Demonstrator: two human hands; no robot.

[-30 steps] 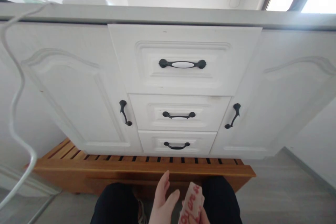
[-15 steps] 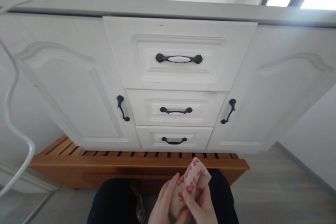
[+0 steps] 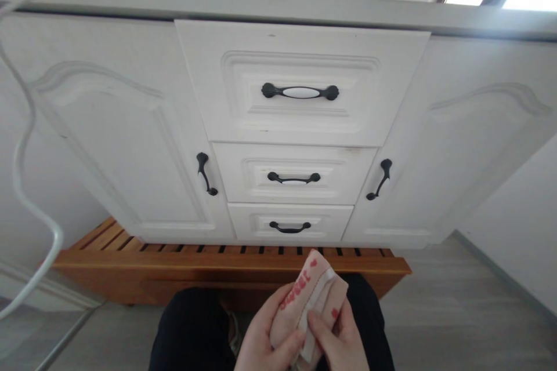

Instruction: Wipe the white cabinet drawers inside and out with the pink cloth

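Observation:
A pale pink cloth piece (image 3: pixel 300 297) with red lettering that reads "sweet" and small red hearts is held above my lap. A seam and a whitish strip run along its middle; its exact kind does not show. My left hand (image 3: pixel 263 339) grips its left side, with the thumb across the lower front. On the other side, my right hand (image 3: pixel 342 339) pinches the right edge, thumb resting by the whitish strip. The lower end of the cloth is partly hidden by my fingers.
A white cabinet with drawers (image 3: pixel 300 122) and black handles fills the view ahead. Below it runs a slatted wooden bench (image 3: pixel 143 269). A white cable (image 3: pixel 26 197) hangs at the left. My dark-clad knees (image 3: pixel 189 330) are underneath.
The cloth has been turned and spread in my hands, so the seam and whitish strip now face up. My left thumb has come over its front. The view has shifted slightly.

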